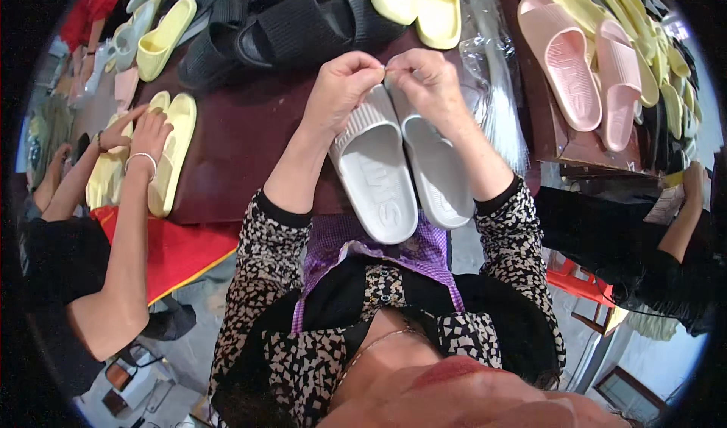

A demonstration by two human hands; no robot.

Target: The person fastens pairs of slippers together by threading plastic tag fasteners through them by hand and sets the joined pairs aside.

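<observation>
The left hand and right hand pinch closed, any held item indiscernible, above the gray slippers' toe ends, near clear plastic wrapping on the table.

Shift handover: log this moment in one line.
left hand: fingertips pinched; right hand: fingertips pinched, beside left's; grey slides: side by side, near hands; anything held: unclear

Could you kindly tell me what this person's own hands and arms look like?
The left hand and right hand are bare, with no gloves or bracelets visible. The sleeves are black with scattered beige angular patches, ending in plain black cuffs partway along the forearms.
</observation>
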